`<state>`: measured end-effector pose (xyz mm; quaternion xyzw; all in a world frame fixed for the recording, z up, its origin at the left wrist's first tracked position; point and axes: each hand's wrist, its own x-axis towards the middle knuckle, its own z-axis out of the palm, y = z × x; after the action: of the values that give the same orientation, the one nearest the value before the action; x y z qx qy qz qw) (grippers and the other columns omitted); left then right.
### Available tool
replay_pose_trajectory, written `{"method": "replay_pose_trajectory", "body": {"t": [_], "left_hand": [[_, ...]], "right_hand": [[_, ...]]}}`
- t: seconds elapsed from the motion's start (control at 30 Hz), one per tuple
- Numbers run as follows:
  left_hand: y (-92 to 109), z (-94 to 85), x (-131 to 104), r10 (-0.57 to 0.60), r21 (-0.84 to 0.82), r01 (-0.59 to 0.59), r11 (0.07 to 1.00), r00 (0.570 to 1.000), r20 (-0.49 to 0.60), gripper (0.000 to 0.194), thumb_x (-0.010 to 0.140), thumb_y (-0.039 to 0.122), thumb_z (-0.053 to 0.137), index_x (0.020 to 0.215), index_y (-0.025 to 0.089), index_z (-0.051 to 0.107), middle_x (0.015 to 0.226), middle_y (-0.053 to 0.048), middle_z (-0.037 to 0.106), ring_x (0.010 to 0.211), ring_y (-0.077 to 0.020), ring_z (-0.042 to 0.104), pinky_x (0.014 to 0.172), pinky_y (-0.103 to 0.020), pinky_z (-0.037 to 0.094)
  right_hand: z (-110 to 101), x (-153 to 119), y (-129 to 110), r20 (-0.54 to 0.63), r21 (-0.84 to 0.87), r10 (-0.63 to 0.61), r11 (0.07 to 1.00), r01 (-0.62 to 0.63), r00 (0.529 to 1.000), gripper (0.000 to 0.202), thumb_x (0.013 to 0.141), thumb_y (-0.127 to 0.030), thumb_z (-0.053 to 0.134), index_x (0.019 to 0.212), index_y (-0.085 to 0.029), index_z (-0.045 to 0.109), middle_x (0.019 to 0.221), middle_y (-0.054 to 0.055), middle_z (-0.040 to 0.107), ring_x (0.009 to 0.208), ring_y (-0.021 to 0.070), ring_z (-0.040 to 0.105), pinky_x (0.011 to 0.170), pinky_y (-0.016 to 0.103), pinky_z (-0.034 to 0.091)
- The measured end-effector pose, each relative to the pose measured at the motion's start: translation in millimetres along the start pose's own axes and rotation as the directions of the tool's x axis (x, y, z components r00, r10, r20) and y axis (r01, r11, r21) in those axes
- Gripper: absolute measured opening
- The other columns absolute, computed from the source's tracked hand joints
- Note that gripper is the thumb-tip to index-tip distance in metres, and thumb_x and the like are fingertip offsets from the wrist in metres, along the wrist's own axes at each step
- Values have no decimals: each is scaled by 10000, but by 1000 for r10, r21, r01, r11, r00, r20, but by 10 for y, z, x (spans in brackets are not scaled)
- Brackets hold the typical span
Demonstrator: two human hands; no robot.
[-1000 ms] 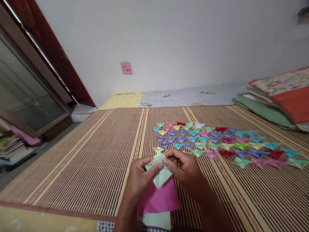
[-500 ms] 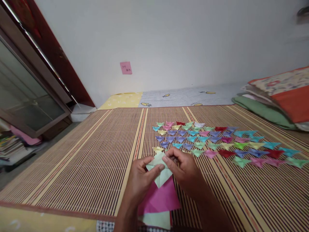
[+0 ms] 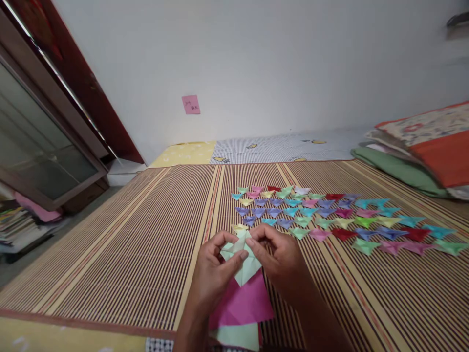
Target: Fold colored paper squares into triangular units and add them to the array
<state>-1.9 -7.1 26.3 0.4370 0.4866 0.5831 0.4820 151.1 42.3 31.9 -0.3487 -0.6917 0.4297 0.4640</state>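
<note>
A pale green sheet of origami paper [image 3: 249, 271], creased and partly folded, is held up between my two hands. My left hand [image 3: 212, 266] pinches its left side, thumb across the front. At the upper right edge, my right hand [image 3: 280, 256] grips it between thumb and fingers. Under the folded piece lies a magenta paper sheet [image 3: 244, 303], with another pale green sheet [image 3: 236, 335] below it. Just beyond my hands, several rows of small folded paper pieces [image 3: 318, 235] in many colours stand on the striped mat [image 3: 139, 244].
A pink note [image 3: 191, 104] is stuck on the white wall. Folded bedding and cushions [image 3: 439, 156] are piled at the right. To the left are a glass-panelled cabinet door [image 3: 47, 142] and a stack of books [image 3: 18, 225].
The upper part of the green paper has been opened up along its creases, with its left flap now pointing outward. My hands have stayed nearly in place.
</note>
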Motion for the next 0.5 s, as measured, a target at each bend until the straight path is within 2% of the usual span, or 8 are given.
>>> {"method": "replay_pose_trajectory", "body": {"t": [0.13, 0.3, 0.5], "left_hand": [[10, -4, 5, 17, -24, -18, 1000, 999, -36, 259, 791, 327, 842, 882, 182, 647, 668, 45, 600, 529, -78, 493, 497, -170, 406], [25, -7, 41, 47, -65, -53, 996, 994, -100, 244, 759, 315, 872, 783, 159, 686, 660, 32, 617, 581, -81, 530, 545, -160, 437], [2, -2, 36, 28, -121, -42, 992, 993, -112, 270, 753, 335, 879, 767, 156, 678, 686, 12, 660, 601, -99, 574, 572, -188, 481]], "right_hand": [[2, -4, 11, -43, -7, -30, 1000, 30, 999, 206, 943, -292, 611, 757, -203, 604, 708, -14, 584, 641, 148, 514, 595, 282, 402], [-4, -2, 21, -143, -101, -95, 992, 81, 985, 196, 940, -251, 611, 752, -207, 582, 750, -8, 615, 695, 154, 559, 642, 292, 416], [9, -3, 33, -165, -83, -98, 993, 85, 981, 204, 923, -244, 626, 732, -210, 563, 719, -21, 586, 662, 144, 532, 620, 290, 410]]}}
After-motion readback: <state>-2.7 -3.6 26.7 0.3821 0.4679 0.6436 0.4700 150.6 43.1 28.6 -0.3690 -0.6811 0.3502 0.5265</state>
